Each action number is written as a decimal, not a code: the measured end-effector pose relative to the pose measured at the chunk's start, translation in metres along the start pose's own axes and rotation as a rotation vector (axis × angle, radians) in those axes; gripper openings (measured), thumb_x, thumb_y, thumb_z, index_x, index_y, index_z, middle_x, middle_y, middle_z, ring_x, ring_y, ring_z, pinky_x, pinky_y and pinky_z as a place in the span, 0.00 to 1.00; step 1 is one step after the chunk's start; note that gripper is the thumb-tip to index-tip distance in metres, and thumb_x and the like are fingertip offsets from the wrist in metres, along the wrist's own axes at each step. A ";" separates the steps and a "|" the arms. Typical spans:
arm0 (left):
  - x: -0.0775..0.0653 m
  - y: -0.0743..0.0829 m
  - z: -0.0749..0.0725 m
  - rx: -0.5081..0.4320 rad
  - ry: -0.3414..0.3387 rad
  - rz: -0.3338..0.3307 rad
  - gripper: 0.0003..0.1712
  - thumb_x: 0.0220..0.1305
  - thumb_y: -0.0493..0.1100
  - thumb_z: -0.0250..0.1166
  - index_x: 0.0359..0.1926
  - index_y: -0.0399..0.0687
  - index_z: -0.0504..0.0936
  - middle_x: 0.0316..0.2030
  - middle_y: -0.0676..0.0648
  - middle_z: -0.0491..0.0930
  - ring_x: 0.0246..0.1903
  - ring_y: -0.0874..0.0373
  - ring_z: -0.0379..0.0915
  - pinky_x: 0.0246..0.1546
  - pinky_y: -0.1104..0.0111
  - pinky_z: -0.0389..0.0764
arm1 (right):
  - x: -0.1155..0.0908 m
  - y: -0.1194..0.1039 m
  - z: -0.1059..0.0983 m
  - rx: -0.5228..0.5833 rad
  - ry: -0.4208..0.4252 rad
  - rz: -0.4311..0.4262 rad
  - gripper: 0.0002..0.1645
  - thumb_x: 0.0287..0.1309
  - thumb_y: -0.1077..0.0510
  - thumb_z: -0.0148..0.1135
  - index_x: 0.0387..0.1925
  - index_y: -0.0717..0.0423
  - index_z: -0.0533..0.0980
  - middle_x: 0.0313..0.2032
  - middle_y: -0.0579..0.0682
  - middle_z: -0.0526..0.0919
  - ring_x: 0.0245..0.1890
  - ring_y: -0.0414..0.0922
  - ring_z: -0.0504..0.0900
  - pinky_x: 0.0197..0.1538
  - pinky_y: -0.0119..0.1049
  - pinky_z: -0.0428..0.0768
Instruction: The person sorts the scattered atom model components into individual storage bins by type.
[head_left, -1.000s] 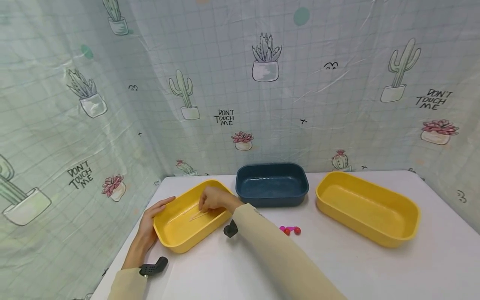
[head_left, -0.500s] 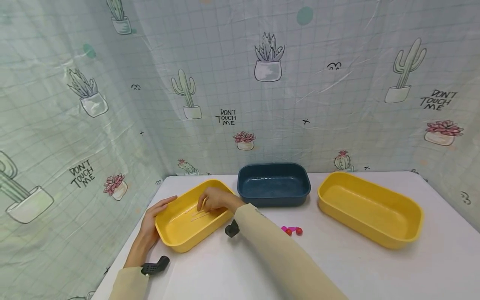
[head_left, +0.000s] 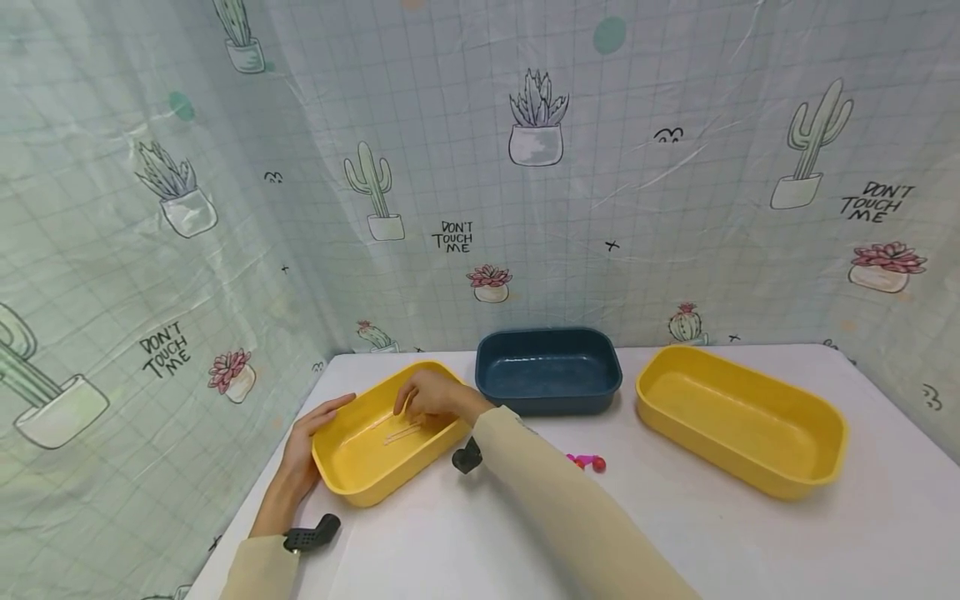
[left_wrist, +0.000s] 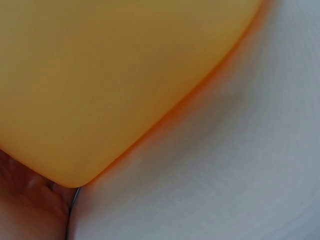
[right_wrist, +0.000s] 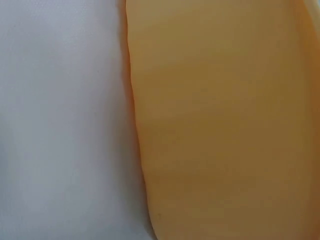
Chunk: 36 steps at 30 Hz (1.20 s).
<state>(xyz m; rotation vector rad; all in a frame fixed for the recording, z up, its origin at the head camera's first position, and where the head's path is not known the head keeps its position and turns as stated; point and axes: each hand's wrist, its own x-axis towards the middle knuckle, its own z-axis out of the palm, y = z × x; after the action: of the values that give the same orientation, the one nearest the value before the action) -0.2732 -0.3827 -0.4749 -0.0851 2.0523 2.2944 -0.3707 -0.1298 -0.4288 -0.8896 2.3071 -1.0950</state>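
My left hand [head_left: 302, 442] lies along the left outer side of a yellow tray [head_left: 360, 492], its fingers stretched out by the rim. Over the inside of this tray is my right hand [head_left: 429, 393], fingers pointing down. Below its fingertips, thin pale sticks [head_left: 402, 432] lie on the tray floor. The finger nearest the left side stands a little apart from the others; I cannot tell whether sticks are pinched between the hidden fingertips. The left wrist view shows the tray's outer wall [left_wrist: 125, 75] and part of the left palm [left_wrist: 25, 200]. In the right wrist view only the tray wall [right_wrist: 225, 120] and table appear.
A dark blue tray [head_left: 549, 405] stands at the back centre, close beside the yellow one. Another yellow tray [head_left: 738, 400] is at the right. Small pink and red pieces [head_left: 598, 464] lie on the white table [head_left: 420, 550], partly behind the right sleeve [head_left: 555, 500].
The right hand's fingers have loosened from a tighter curl and shifted slightly over the sticks. One stick by the fingertips shows less than before. The left hand stays at the tray's side.
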 end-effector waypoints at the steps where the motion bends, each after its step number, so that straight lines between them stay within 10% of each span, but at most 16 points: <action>1: 0.000 0.000 0.000 0.003 0.001 0.001 0.28 0.82 0.46 0.43 0.76 0.45 0.68 0.63 0.60 0.77 0.61 0.66 0.78 0.61 0.73 0.80 | 0.000 -0.001 -0.001 -0.004 0.000 -0.004 0.12 0.60 0.69 0.66 0.43 0.58 0.88 0.37 0.49 0.85 0.16 0.40 0.65 0.22 0.27 0.66; 36: -0.003 -0.003 -0.001 0.004 -0.018 0.021 0.27 0.83 0.48 0.43 0.76 0.47 0.67 0.61 0.63 0.79 0.60 0.67 0.79 0.60 0.73 0.81 | -0.057 -0.011 -0.040 -0.105 -0.002 -0.155 0.09 0.66 0.63 0.65 0.45 0.54 0.87 0.39 0.47 0.85 0.22 0.40 0.75 0.28 0.27 0.81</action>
<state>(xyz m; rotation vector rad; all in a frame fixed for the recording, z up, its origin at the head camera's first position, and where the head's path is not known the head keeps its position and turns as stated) -0.2701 -0.3833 -0.4776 -0.0431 2.0591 2.2945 -0.3518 -0.0739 -0.3905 -1.1255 2.3444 -1.0407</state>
